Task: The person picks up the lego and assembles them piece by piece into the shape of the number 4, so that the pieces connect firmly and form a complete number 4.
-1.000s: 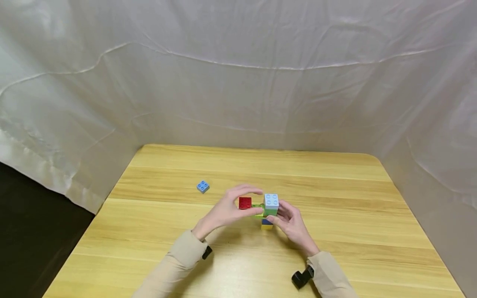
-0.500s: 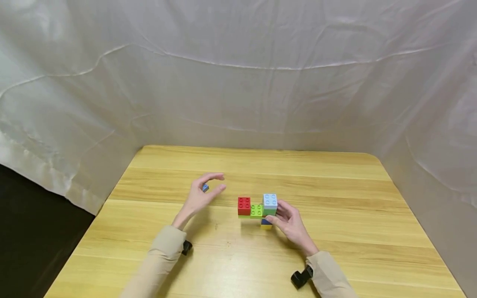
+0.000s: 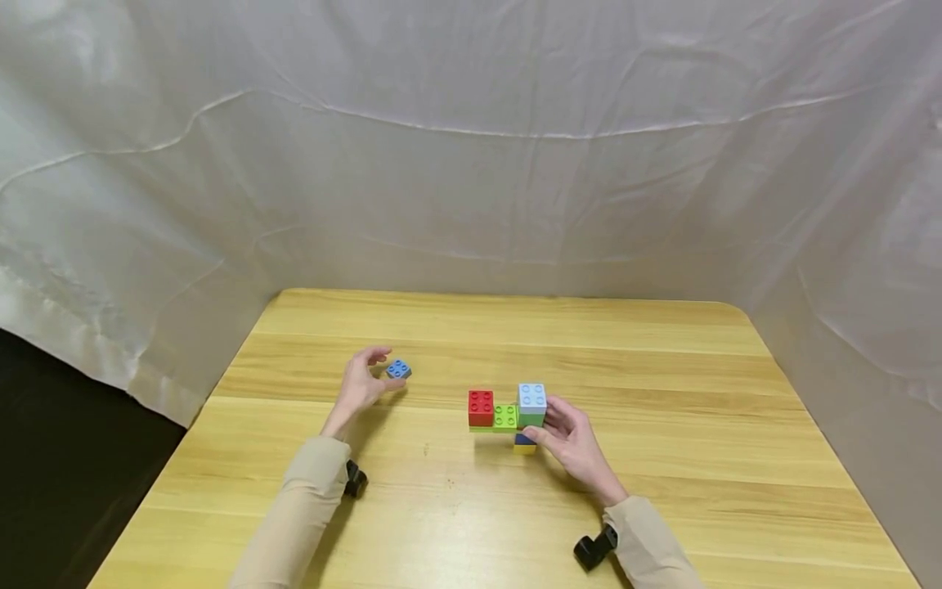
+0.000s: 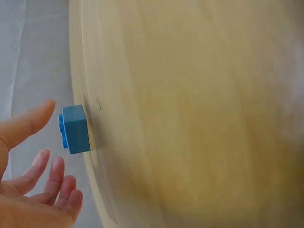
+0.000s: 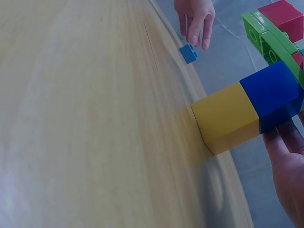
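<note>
A loose blue brick point(image 3: 398, 370) with studs on top lies on the table. My left hand point(image 3: 359, 385) reaches to its left side, thumb and fingers spread, and the left wrist view shows a gap between fingertips and brick. My right hand point(image 3: 580, 448) grips a toy brick tower near its top, thumb in front and fingers behind. The tower has a yellow brick point(image 5: 225, 118) at the bottom and a dark blue brick point(image 5: 273, 95) on that. Higher up, a lime green brick point(image 3: 505, 418) juts left, bearing a red brick point(image 3: 481, 406). A light blue brick point(image 3: 532, 397) tops the tower.
The wooden table point(image 3: 662, 368) stretches past both hands to a rounded back edge. Pale hanging cloth point(image 3: 471, 180) encloses its back and sides. A black wrist camera point(image 3: 594, 548) sits at the right cuff.
My left hand has left the tower and moved leftward to the loose blue brick. My right hand has stayed at the tower, which stands as before.
</note>
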A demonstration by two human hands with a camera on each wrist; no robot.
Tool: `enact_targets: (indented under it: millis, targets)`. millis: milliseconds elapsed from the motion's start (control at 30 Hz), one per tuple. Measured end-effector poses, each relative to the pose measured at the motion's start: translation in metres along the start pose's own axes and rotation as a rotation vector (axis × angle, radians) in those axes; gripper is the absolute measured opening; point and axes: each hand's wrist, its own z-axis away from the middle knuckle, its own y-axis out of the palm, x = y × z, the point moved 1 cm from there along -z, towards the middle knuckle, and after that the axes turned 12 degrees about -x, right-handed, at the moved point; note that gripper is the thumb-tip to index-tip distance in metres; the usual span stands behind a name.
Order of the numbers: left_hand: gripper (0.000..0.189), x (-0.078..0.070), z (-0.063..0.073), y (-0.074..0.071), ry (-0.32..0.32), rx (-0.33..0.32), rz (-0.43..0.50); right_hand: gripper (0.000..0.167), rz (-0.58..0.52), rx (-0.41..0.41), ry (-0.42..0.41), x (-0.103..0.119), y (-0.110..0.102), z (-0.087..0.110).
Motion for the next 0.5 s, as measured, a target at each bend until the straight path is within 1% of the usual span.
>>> enact_targets:
  millis: [167, 333, 500]
  targets:
    - [0.065, 0.001, -0.004, 0.000, -0.011, 0.014, -0.001, 0.050, 0.020, -0.001, -0.006, 0.000, 0.000, -0.001]
    - [0.064, 0.003, -0.008, 0.003, -0.034, 0.031, 0.023, 0.050, 0.020, 0.008, -0.010, 0.000, 0.001, -0.001]
    - [0.062, 0.004, -0.011, 0.004, -0.038, 0.041, 0.036, 0.050, 0.015, 0.007, -0.011, 0.000, 0.001, 0.000]
